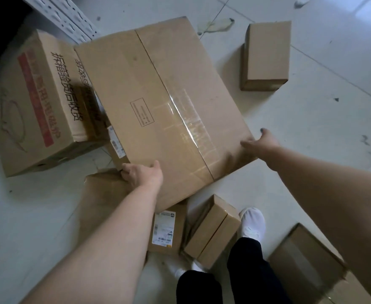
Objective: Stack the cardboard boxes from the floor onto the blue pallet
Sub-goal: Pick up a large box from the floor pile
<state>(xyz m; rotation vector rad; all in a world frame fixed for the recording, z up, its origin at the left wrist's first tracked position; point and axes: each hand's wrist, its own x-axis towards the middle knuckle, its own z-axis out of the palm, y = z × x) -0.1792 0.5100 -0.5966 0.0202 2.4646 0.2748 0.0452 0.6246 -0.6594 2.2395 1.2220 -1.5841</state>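
We have our two hands on the big flat brown cardboard box (164,110) with the clear tape down its middle. Our left hand (141,175) is closed on the near left corner, thumb on top and fingers curled under the edge. Our right hand (262,141) is pressed flat against the right corner, fingers spread, more pushing than grabbing. The box looks tipped up, with its near edge over other boxes, but we cannot tell if it is all the way off the floor.

We cannot see the blue pallet at all, so we think this is just the start of lifting.

What could go wrong? The box is wide and our hands sit only on two near corners. If it is heavy, the far end could drop and the box could slide out, mostly on the right side where we do not really hold it. It could also swing into the printed brown box with the red stripe (37,102) just beside it on the left.

Down by our white shoe (252,224) lie the small plain brown box (213,231) and the small box with the white label (167,229). Once the big box is up, it will hide them, and we could trip. Another small brown box (265,55) sits well apart on the grey floor (323,106), out of the way.
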